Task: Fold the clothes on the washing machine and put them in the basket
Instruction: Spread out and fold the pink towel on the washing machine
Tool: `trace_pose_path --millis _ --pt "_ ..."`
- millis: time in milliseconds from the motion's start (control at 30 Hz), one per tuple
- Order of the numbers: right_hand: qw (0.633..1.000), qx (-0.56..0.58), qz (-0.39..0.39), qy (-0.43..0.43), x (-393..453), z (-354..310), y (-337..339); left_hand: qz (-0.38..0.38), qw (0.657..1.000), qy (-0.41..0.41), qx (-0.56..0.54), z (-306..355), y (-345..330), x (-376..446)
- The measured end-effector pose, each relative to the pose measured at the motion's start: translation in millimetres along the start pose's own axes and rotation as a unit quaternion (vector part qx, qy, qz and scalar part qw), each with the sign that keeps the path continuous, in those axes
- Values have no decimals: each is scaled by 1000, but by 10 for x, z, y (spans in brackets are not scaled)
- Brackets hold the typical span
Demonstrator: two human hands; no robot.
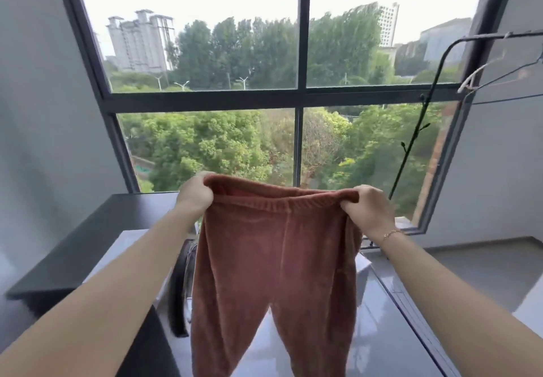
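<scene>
A pair of rust-brown fleece trousers [273, 265] hangs in front of me, held up by its waistband. My left hand [195, 193] grips the waistband's left end and my right hand [367, 209] grips its right end, stretching it flat. Both legs dangle down past the bottom of the view. Below them lies the grey top of the washing machine [379, 326]. No basket is in view.
A dark shelf [97, 238] runs along the left wall. A large window [299, 94] fills the back. A wire hanger [482, 74] and thin plant stem [411, 144] hang at the right. A grey sill [482, 262] runs at the right.
</scene>
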State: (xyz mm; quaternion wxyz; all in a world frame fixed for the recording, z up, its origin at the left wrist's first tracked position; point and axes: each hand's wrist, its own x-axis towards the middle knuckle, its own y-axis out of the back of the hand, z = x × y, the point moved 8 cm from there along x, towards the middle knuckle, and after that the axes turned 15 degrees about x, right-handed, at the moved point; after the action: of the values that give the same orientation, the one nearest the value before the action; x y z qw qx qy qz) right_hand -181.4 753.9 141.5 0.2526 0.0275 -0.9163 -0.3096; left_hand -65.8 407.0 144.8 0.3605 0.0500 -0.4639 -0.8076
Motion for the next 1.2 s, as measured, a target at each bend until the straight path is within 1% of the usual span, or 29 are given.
trace_pose_path --millis 67,200,233,267,300,333,367,400,433,467,500,533,600,667,767,867,933,1000,1133,1200 --pt "998 54 -14 -16 21 -39 -208 -10 1000 0 -5 -140 14 78" --pt "993 113 -15 -19 132 -34 -650 -8 998 44 -44 -326 -11 416" --pt "986 165 -17 -34 222 -5 -812 -5 997 57 -50 -375 -53 545" --pt "961 265 -20 -80 263 60 -929 -1 996 65 -55 -391 -72 618" --pt "910 391 -21 -135 313 126 -1086 4 995 76 -62 -439 -120 739" --pt "840 503 -19 -200 404 218 -1310 10 994 88 -71 -482 -180 899" --pt "775 583 -17 -244 389 265 -1404 19 992 94 -82 -496 -168 913" --pt "714 640 -30 -281 494 343 -1646 25 992 95 -85 -514 -232 1077" --pt "674 666 -39 -318 562 424 -1855 37 992 89 -78 -493 -269 1217" --pt "664 661 -60 -344 643 464 -2064 45 994 77 -68 -441 -313 1378" --pt "668 649 -81 -356 715 480 -2253 48 995 64 -64 -377 -359 1519" --pt "679 629 -109 -362 778 473 -2441 50 995 53 -69 -311 -428 1680" --pt "666 619 -170 -379 941 411 -2847 35 994 48 -91 -220 -608 2073" --pt "626 635 -218 -397 1223 340 -3271 25 990 65 -122 -207 -772 2535" --pt "576 665 -217 -423 1692 387 -3718 31 980 108 -165 -351 -861 3152" --pt "520 702 -200 -444 2154 454 -4071 57 964 149 -214 -496 -865 3728" --pt "476 726 -211 -449 2446 418 -4340 73 952 164 -250 -557 -865 4020" --pt "427 744 -227 -461 2700 268 -4653 94 939 176 -280 -680 -833 4271" --pt "354 759 -223 -498 3029 -194 -5252 154 898 217 -350 -1208 -621 4705" --pt "327 774 -217 -497 3218 -484 -5446 173 875 214 -399 -1486 -440 4911"
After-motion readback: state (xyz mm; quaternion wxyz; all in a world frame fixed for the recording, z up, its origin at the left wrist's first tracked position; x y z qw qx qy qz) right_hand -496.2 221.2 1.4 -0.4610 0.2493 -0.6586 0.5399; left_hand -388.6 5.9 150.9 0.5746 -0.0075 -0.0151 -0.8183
